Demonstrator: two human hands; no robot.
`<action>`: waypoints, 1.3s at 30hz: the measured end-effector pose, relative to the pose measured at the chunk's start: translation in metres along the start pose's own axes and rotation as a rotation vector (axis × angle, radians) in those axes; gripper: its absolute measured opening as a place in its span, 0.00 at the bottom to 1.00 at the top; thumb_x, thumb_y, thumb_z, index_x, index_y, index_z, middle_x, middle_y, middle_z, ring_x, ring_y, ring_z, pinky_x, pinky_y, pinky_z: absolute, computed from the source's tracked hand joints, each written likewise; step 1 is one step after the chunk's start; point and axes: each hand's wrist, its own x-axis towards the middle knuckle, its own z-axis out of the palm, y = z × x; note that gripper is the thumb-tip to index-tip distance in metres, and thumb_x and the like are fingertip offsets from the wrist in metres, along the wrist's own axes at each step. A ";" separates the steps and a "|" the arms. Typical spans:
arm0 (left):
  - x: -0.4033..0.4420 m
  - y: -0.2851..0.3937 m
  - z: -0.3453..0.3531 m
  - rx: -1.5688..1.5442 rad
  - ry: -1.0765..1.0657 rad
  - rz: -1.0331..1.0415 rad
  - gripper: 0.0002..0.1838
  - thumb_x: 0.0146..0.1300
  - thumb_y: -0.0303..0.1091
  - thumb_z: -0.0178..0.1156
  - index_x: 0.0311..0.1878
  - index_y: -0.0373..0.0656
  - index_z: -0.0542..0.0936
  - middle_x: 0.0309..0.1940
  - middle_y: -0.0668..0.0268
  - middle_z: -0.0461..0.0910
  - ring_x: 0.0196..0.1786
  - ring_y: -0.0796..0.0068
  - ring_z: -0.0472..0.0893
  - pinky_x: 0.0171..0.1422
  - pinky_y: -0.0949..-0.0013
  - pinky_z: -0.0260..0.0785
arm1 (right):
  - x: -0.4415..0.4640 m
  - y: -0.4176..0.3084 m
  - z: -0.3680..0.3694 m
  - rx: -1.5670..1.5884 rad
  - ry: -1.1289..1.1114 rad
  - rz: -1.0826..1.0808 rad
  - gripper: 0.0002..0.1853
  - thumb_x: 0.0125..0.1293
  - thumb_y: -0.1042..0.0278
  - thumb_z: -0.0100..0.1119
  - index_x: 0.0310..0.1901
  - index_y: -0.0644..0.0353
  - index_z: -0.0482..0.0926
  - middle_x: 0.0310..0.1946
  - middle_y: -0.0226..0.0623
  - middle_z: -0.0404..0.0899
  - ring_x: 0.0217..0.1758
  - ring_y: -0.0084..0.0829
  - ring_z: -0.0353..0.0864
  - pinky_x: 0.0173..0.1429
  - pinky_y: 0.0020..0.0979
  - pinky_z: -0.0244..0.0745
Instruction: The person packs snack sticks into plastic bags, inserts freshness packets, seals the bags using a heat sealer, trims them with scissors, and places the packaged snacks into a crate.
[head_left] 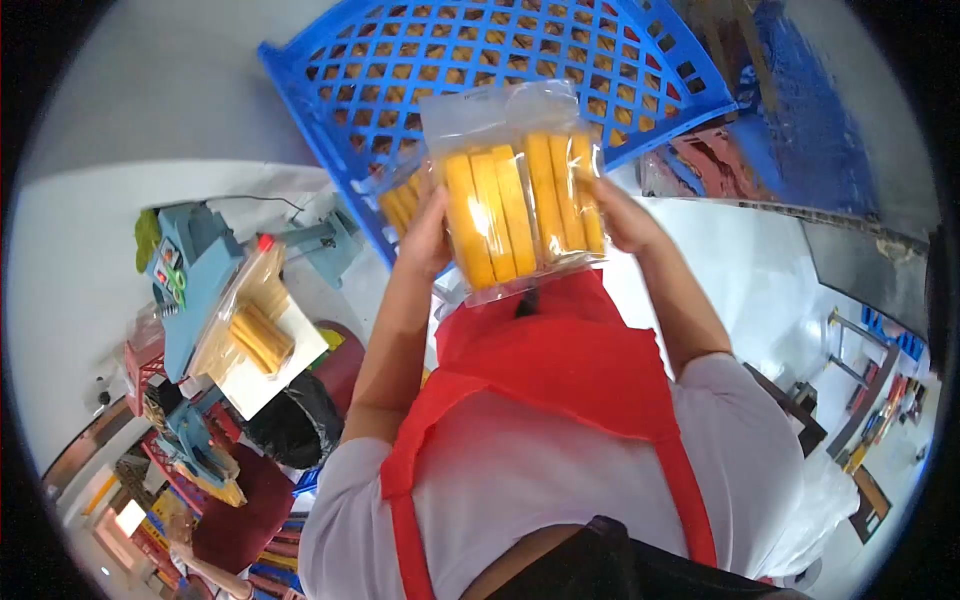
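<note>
In front of my red apron, clear plastic packs of yellow sticks (492,215) are held up between my two hands. My left hand (430,232) grips their left edge, while my right hand (622,215) grips the right edge. The sticks stand nearly upright in two groups, and the clear bag tops reach over the crate. Another pack of sticks (399,204) shows behind my left hand; whether that hand holds it too I cannot tell. Directly beyond the packs is a blue plastic crate (352,182), with brownish-yellow contents showing through its lattice.
To the left stands a blue-grey machine (205,290). A bag of sticks (262,338) lies on a white board (255,392) beside it, near a black bin bag (295,425). At the lower left, another person's arm (215,570) shows. Shelving (868,405) stands far right.
</note>
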 end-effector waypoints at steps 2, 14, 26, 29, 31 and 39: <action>0.035 -0.022 0.036 -0.041 0.018 -0.040 0.28 0.61 0.50 0.46 0.59 0.43 0.58 0.53 0.65 0.66 0.53 0.72 0.69 0.54 0.67 0.65 | -0.009 -0.048 -0.047 -0.205 -0.117 -0.108 0.46 0.53 0.45 0.54 0.64 0.60 0.41 0.62 0.39 0.51 0.65 0.31 0.50 0.66 0.32 0.45; 0.232 -0.117 0.093 -0.116 0.014 0.057 0.45 0.58 0.37 0.53 0.64 0.52 0.28 0.58 0.59 0.58 0.56 0.65 0.67 0.54 0.64 0.65 | 0.080 -0.068 -0.305 0.089 0.196 0.088 0.30 0.56 0.55 0.53 0.58 0.59 0.60 0.53 0.38 0.67 0.57 0.32 0.65 0.60 0.32 0.59; 0.244 -0.128 0.142 0.773 0.739 0.240 0.58 0.41 0.37 0.67 0.63 0.36 0.32 0.59 0.41 0.48 0.62 0.50 0.55 0.64 0.63 0.48 | 0.117 -0.126 -0.291 -0.791 0.139 0.014 0.41 0.50 0.47 0.56 0.62 0.57 0.52 0.59 0.47 0.57 0.62 0.38 0.58 0.62 0.33 0.55; 0.243 -0.143 0.139 0.950 0.744 0.264 0.56 0.40 0.33 0.66 0.64 0.37 0.34 0.58 0.39 0.46 0.61 0.43 0.53 0.64 0.62 0.48 | 0.112 -0.107 -0.267 -1.810 0.455 0.051 0.46 0.43 0.45 0.63 0.62 0.54 0.52 0.60 0.55 0.52 0.64 0.49 0.52 0.62 0.41 0.55; 0.247 -0.149 0.130 1.115 0.737 0.296 0.53 0.41 0.32 0.65 0.64 0.38 0.37 0.58 0.37 0.45 0.60 0.41 0.55 0.64 0.60 0.49 | 0.107 -0.100 -0.271 -1.796 0.458 -0.048 0.46 0.42 0.46 0.63 0.62 0.55 0.53 0.59 0.56 0.54 0.63 0.49 0.54 0.61 0.41 0.56; 0.272 -0.069 0.091 1.689 0.413 0.169 0.33 0.48 0.49 0.58 0.56 0.43 0.64 0.51 0.47 0.64 0.52 0.48 0.68 0.55 0.54 0.59 | 0.136 -0.107 -0.341 -1.099 0.561 -0.179 0.45 0.45 0.48 0.63 0.60 0.64 0.54 0.52 0.54 0.66 0.55 0.46 0.66 0.58 0.35 0.61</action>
